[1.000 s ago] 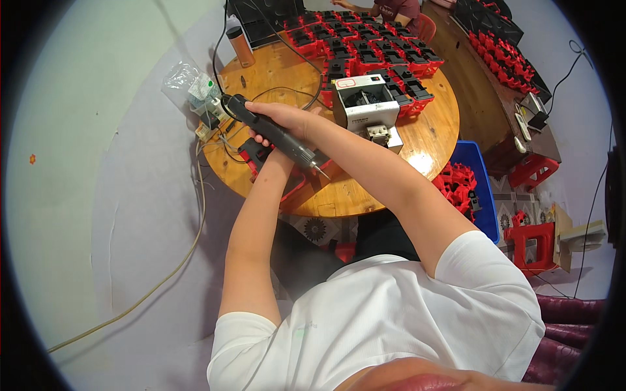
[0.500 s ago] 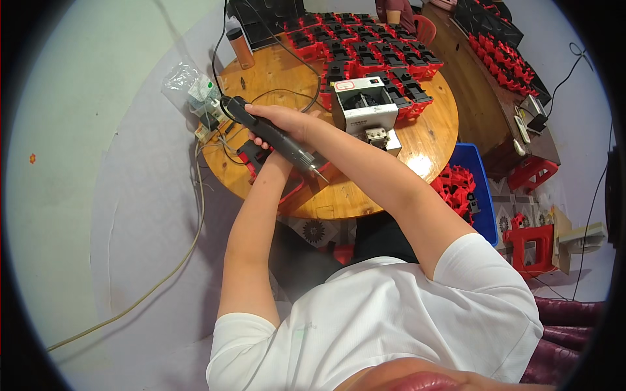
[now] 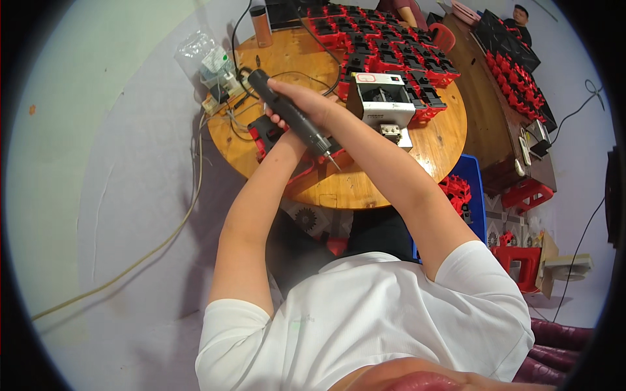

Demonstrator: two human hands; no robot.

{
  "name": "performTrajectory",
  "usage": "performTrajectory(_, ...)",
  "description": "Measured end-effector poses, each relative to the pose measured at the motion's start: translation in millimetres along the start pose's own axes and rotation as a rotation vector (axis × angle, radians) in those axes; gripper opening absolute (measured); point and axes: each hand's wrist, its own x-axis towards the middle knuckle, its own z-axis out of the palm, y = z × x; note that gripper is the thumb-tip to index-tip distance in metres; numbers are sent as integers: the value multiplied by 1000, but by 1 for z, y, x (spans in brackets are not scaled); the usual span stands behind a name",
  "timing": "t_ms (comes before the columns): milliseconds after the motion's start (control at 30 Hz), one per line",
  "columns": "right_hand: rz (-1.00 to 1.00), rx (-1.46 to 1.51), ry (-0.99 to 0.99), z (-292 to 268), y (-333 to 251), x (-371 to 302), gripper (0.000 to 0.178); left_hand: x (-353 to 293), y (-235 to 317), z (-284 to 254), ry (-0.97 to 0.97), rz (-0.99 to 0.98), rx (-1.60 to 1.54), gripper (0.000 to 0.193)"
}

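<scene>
My right hand [image 3: 306, 104] is wrapped round a black electric screwdriver [image 3: 290, 114], its thumb lying along the upper side. The driver slants over my left forearm, its bare metal bit towards me. My left hand is almost wholly hidden under the screwdriver and my right hand; its fingers cannot be made out. Beside my left wrist, red-and-black plastic parts [image 3: 264, 133] lie on the round wooden table [image 3: 345, 192], partly covered by my arm. Just right of my right hand stands a grey-white metal machine [image 3: 385, 111] with an open front.
Rows of red-and-black assemblies [image 3: 391, 49] fill the table's far side. A brown bottle [image 3: 261, 29], cables and a plastic bag [image 3: 208, 58] are at the left. A blue bin [image 3: 478, 195] of red parts stands right. Another person's arm [image 3: 409, 14] is beyond the table.
The whole view has shifted, so the table and machine appear farther right and higher. My right hand keeps its hold on the screwdriver; the arms' pose is nearly the same.
</scene>
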Motion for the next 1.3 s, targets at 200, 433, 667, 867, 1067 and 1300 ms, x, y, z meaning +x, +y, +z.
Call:
performTrajectory(200, -253, -72, 44, 14, -10, -68, 49, 3, 1, 4, -28, 38, 37, 41)
performTrajectory(433, -604, -463, 85, 27, -33, -177, 52, 1, 9, -25, -86, 60, -22, 41)
performTrajectory(667, -656, -486, 203, 19, -15, -222, 68, -8, -63, -69, -16, -223, -63, 49)
performTrajectory(867, -761, -321, 164, 7, -14, -219, 68, -36, -42, -77, -137, -455, 14, 66)
performTrajectory(1067, -763, -388, 184, 6, -18, -228, 77, -32, -82, -48, -286, -385, -28, 68)
performTrajectory(1300, -931, -352, 215, -3, -19, -233, 61, -46, -77, -41, 170, -122, 360, 62)
